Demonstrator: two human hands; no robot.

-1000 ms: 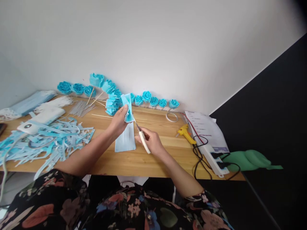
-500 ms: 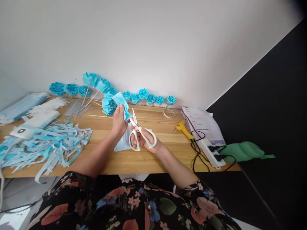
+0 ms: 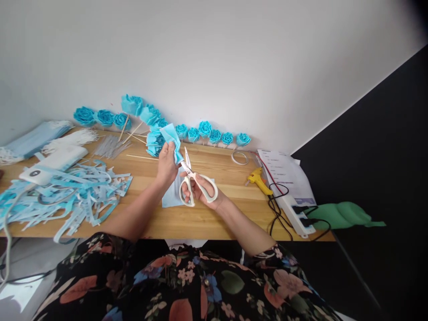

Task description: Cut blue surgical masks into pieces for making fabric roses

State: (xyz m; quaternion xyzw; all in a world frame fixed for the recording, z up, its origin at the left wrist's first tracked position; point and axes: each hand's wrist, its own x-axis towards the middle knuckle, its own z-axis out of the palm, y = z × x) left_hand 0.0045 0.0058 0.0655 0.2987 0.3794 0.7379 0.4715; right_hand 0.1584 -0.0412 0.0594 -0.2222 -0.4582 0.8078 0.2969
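Observation:
My left hand (image 3: pixel 167 165) pinches a folded piece of light-blue mask fabric (image 3: pixel 172 136) above the middle of the table. In my right hand (image 3: pixel 203 189) is a pair of scissors (image 3: pixel 190 173) with white handles, its blades apart and pointing up and away from me. One blade lies at the lower edge of the fabric; whether it is cutting in, I cannot tell. Beneath my hands a flat pale-blue mask piece (image 3: pixel 170 196) rests on the wood, partly covered by them. Just behind my left hand is a large blue fabric flower (image 3: pixel 155 143).
Along the wall stand several blue flowers (image 3: pixel 204 129) on sticks. At left are cut blue strips (image 3: pixel 87 191), a white power bank (image 3: pixel 55 165) and stacked masks (image 3: pixel 36 140). On the right lie a tape roll (image 3: pixel 240 158), a yellow glue gun (image 3: pixel 259 180), papers (image 3: pixel 284 171) and a power strip (image 3: pixel 296 216).
The view has shifted slightly, so the table's contents sit a little further right. The scissor blades stay apart beside the fabric, and both hands keep their holds.

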